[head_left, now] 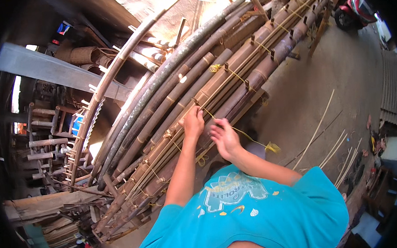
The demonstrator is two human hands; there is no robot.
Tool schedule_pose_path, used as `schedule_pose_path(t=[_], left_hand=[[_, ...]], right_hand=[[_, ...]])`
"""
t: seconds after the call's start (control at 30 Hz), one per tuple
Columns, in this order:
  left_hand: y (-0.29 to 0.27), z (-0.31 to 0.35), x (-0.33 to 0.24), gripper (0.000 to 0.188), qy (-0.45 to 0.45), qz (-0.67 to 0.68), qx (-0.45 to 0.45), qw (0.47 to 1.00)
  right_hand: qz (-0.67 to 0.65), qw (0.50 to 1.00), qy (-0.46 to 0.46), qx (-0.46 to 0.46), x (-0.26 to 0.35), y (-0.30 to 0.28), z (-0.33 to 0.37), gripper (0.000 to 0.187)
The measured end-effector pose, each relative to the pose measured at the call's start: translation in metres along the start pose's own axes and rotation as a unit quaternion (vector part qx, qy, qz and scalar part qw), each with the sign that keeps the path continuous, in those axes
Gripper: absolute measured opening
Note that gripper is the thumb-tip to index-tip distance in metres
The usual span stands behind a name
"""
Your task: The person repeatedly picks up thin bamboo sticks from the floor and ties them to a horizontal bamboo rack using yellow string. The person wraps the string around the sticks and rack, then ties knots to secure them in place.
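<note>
In front of me a long row of thin bamboo strips (pixel 232 81) lies between dark upright pegs on a bamboo frame. My left hand (pixel 193 123) is closed at the near-side strips, beside a peg, gripping a thin yellow string (pixel 248 136). From there the string runs taut to my right hand (pixel 225 138), which pinches it between thumb and forefinger while the other fingers are loosely curled. Beyond the right hand the string trails off to a loose yellow bunch (pixel 273 147). More yellow ties cross the strips farther along, with another bunch of string (pixel 214 68) on the frame.
Thick bamboo poles (pixel 161 96) lie along the far side of the frame. A curved pegged bamboo piece (pixel 111 79) rises at left. Loose strips (pixel 334 150) lie on the floor at right, and a red motorcycle (pixel 357 8) stands at the far right.
</note>
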State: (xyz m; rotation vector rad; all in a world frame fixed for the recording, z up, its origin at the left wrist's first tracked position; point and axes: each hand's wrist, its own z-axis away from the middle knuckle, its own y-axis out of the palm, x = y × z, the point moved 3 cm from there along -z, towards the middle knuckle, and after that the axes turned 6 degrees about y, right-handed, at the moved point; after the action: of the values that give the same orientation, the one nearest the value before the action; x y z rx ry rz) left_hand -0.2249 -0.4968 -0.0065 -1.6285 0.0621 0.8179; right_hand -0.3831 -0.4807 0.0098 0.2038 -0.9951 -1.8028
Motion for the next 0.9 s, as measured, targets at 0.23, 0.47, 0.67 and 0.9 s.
schedule_pose_path(t=[0.23,0.47,0.67,0.9], left_hand=[[0.006,0.017,-0.020,0.030,0.008,-0.167,-0.120,0.979],[0.012,0.007,0.002,0.034,0.042,0.000,-0.083,0.996],[0.004,0.007,-0.019,0.032,-0.049,0.035,-0.034,0.998],[0.007,0.000,-0.005,0.030,-0.039,0.050,-0.019,0.998]], right_hand=[[0.077,0.926,-0.175,0.325,0.044,0.078,0.006,0.039],[0.900,0.258,-0.256,0.239,0.051,0.145,-0.089,0.091],[0.574,0.728,-0.127,0.352,0.086,0.131,-0.117,0.058],[0.753,0.493,-0.257,0.352,0.060,-0.034,-0.019,0.046]])
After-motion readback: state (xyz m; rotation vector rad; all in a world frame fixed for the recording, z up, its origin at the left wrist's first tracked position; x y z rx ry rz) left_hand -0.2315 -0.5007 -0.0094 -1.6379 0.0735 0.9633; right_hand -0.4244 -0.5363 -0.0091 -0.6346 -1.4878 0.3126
